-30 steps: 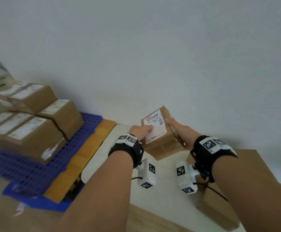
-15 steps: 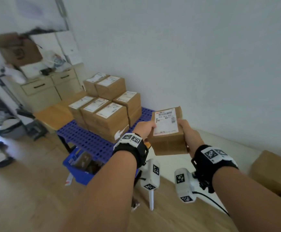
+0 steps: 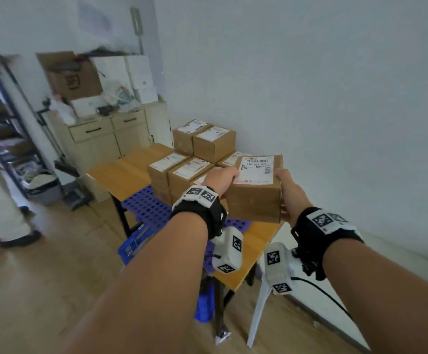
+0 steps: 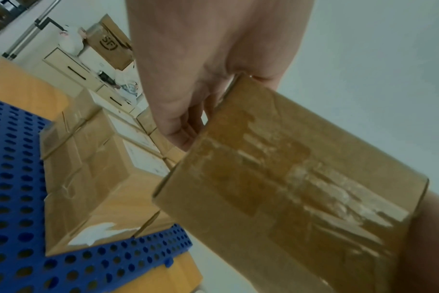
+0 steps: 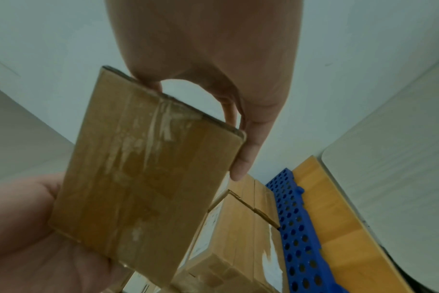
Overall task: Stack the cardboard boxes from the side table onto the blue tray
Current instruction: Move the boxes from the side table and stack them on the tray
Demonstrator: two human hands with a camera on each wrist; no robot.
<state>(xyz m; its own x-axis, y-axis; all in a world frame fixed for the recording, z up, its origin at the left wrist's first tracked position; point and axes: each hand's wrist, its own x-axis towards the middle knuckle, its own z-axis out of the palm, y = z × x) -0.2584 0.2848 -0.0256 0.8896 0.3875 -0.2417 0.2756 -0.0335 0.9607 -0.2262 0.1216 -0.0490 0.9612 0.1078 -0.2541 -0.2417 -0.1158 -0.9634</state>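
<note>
You hold the box (image 3: pixel 256 190) in the air, your left hand (image 3: pixel 223 181) gripping its 9 o'clock side and your right hand (image 3: pixel 288 194) its 3 o'clock side. Beyond it, at 11 o'clock, the stack (image 3: pixel 182 164) fills the tray (image 3: pixel 144 208), whose bare near strip shows at 8 o'clock. A cabinet (image 3: pixel 105 139) stands further off at 10.

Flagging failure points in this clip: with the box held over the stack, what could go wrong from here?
1. The carried box is pressed between the left hand and right hand at its sides, nothing visibly under it; its taped surface could slip.
2. It hides part of the stacked boxes, so it may land askew.
3. The front stack sits near the blue tray edge; a nudge could push it off.
</note>
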